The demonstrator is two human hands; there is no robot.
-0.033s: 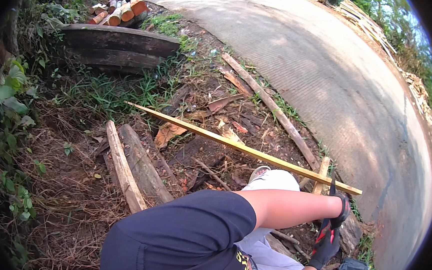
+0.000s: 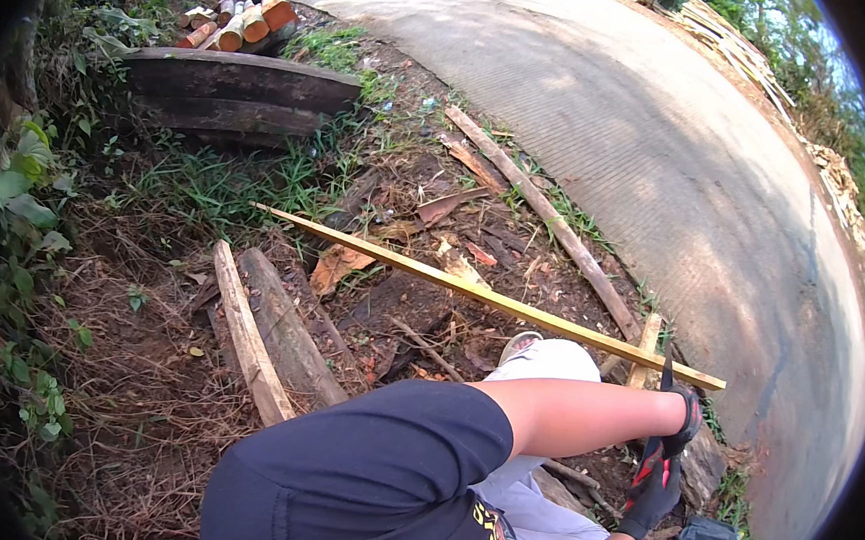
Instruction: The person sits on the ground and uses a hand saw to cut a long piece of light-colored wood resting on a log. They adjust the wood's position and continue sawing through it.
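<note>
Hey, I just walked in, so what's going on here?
A person in dark gloves is working with a dark-bladed tool. The right hand is closed around its red-and-black lower part, and the blade crosses the long yellowish wooden strip near its right end. The left hand is up close to the blade; its exact grip is unclear. The strip lies across a short wooden piece and still looks whole.

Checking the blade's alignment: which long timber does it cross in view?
The slender yellow timber; the dark blade crosses it near its right end. The brown roadside board, pale timber and grey timber lie clear.
</note>
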